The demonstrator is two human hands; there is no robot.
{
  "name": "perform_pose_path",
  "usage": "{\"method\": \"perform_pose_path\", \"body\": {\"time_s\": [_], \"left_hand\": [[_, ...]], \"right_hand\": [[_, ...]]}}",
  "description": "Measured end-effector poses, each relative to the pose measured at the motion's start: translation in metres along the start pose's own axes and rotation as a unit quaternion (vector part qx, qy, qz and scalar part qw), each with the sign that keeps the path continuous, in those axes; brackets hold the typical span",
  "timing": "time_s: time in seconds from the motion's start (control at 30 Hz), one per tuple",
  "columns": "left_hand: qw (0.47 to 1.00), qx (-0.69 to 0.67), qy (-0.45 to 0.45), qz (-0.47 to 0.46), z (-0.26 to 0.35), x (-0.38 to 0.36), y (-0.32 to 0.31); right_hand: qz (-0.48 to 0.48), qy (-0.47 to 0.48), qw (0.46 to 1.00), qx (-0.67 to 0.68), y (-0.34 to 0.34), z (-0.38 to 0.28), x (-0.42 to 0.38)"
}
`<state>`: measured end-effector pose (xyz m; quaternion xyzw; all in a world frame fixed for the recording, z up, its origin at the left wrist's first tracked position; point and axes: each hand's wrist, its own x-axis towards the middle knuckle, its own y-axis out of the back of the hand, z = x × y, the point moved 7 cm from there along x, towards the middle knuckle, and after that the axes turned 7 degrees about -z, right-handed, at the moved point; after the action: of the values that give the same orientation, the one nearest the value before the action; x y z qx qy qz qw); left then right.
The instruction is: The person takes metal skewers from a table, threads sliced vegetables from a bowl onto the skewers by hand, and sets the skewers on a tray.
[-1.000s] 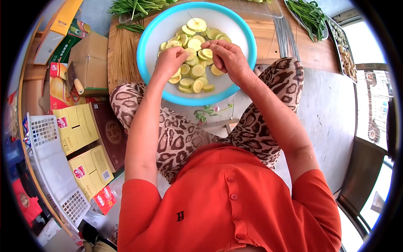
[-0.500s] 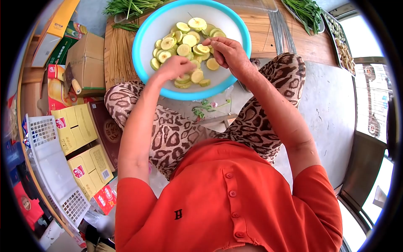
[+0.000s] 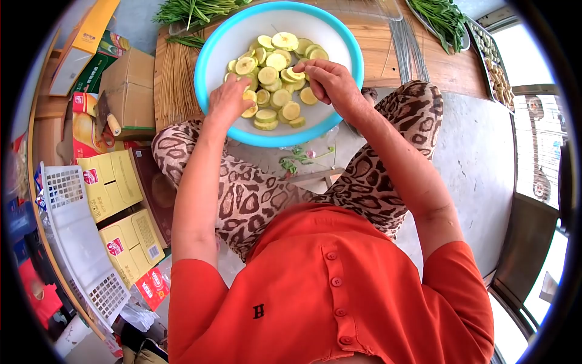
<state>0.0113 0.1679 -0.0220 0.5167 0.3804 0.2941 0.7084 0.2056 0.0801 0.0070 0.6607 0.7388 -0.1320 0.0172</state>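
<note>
Many round, pale green zucchini slices (image 3: pixel 267 76) lie in a white bowl with a blue rim (image 3: pixel 202 67). My left hand (image 3: pixel 227 102) reaches over the left side of the pile, its thumb and fingers closed round a slice that they partly cover. Over the right side, my right hand (image 3: pixel 330 80) is in a pinch, fingertips beside the slices. A thin skewer showed at these fingertips a moment ago; now it is hard to make out. One larger slice (image 3: pixel 285 40) sits at the far edge of the pile.
Bamboo skewers (image 3: pixel 173 82) lie left of the bowl, metal skewers (image 3: pixel 409 51) right of it on the wooden board (image 3: pixel 445 57). Leafy greens (image 3: pixel 194 11) are at the back. A knife (image 3: pixel 109 118) leans by a cardboard box (image 3: pixel 127 88). A white basket (image 3: pixel 73 224) stands at left.
My left hand has moved left and lower, from the middle of the slices to their left edge. My right hand stays nearly in place. The view has shifted slightly.
</note>
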Motion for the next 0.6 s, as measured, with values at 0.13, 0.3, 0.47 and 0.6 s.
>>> {"method": "perform_pose_path", "body": {"time_s": [0.13, 0.3, 0.47, 0.6], "left_hand": [[0.996, 0.022, -0.048, -0.067, 0.007, 0.001, -0.015], [0.992, 0.076, -0.023, -0.101, -0.004, 0.008, -0.030], [0.996, 0.019, -0.052, -0.070, -0.004, 0.007, -0.023], [0.999, -0.007, -0.034, -0.002, -0.005, 0.015, -0.006]], "right_hand": [[-0.005, -0.004, 1.000, 0.005, 0.001, 0.003, 0.000], [-0.004, -0.009, 1.000, 0.009, 0.000, 0.005, -0.001], [0.000, -0.006, 1.000, 0.006, 0.000, 0.003, -0.003], [-0.001, 0.000, 1.000, 0.016, -0.003, -0.001, -0.005]]}}
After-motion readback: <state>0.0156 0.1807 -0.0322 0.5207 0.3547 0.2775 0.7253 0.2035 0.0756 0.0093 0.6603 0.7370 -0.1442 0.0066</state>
